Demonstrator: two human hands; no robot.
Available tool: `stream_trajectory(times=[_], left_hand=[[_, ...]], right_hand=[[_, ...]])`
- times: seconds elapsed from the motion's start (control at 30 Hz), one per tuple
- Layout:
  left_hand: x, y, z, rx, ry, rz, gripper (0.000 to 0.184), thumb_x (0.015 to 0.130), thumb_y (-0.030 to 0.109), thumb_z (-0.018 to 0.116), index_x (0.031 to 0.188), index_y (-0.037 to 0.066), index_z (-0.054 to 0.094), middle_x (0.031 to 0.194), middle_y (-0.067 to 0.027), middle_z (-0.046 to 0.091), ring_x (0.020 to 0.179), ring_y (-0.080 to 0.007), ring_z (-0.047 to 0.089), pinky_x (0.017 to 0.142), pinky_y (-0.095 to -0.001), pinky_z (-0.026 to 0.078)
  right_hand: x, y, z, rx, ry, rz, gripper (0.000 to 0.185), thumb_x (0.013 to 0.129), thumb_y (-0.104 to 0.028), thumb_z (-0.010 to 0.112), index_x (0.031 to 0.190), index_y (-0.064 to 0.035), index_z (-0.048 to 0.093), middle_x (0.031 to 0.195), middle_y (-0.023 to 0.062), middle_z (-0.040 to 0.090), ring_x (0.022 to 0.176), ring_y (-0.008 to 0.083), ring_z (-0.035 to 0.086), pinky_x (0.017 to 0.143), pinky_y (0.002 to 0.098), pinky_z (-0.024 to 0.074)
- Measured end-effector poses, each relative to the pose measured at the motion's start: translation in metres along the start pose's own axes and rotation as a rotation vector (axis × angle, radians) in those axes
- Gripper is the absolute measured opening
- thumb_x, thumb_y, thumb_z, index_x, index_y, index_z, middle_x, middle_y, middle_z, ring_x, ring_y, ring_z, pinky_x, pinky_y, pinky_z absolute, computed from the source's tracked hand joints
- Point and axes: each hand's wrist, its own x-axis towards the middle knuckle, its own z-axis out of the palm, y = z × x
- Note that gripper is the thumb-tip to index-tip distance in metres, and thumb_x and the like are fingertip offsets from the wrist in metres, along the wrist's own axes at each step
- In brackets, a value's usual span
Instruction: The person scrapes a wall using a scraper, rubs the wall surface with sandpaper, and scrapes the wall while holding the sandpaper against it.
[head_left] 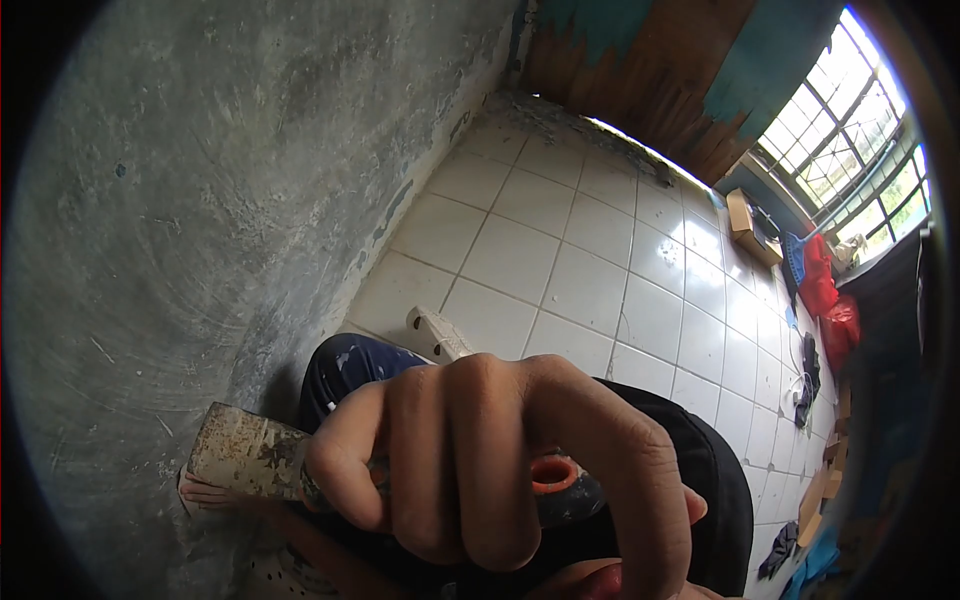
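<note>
My right hand [480, 450] is large in the foreground, its fingers wrapped around the handle of a scraper. The wide scraper blade [245, 450], stained and rusty, points left toward the grey wall. At the other end of the dark handle, an orange-rimmed hole [553, 475] shows beside my index finger. Low at the left, my left hand [207, 491] rests against the wall with its fingers stretched out. The blade covers part of the view just above that hand; whether they touch I cannot tell.
The scuffed grey wall [200, 200] rises close on the left. White floor tiles [510, 240] run to a worn wooden door [650, 70]. Along the right are a cardboard box [752, 228], red plastic bags [835, 300] and a barred window [840, 110]. My knee [350, 370] is near the wall.
</note>
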Motion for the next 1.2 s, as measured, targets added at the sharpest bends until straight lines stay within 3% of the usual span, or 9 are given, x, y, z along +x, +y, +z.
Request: stream_trajectory(times=[0.27,0.53,1.2], left_hand=[[-0.014,0.008,-0.027,-0.176,-0.018,0.010,0.073,0.095,0.050,0.057,0.144,-0.001,0.037,0.145,-0.0298,0.039,0.134,-0.0423,0.040,0.112,-0.0570,0.031],[-0.006,-0.012,0.006,-0.003,0.011,-0.007,0.075,0.095,0.050,0.057,0.146,-0.001,0.035,0.147,-0.0298,0.035,0.137,-0.0422,0.036,0.112,-0.0570,0.030],[-0.008,-0.016,0.020,0.052,0.065,-0.015,0.080,0.096,0.051,0.056,0.150,-0.001,0.029,0.153,-0.0296,0.025,0.143,-0.0419,0.027,0.114,-0.0571,0.027]], right_hand=[[-0.002,-0.004,0.004,-0.002,-0.001,0.073,0.040,0.101,-0.053,0.046,0.109,-0.0200,0.068,0.053,-0.0059,0.042,0.042,0.0073,0.036,0.062,0.0276,0.0294],[-0.002,-0.006,0.004,0.002,0.003,0.101,0.039,0.100,-0.053,0.048,0.110,-0.0201,0.066,0.054,-0.0058,0.043,0.043,0.0075,0.038,0.062,0.0284,0.0302],[-0.007,0.000,0.004,0.007,0.016,0.156,0.038,0.097,-0.054,0.052,0.112,-0.0203,0.062,0.057,-0.0057,0.047,0.045,0.0077,0.043,0.063,0.0305,0.0322]])
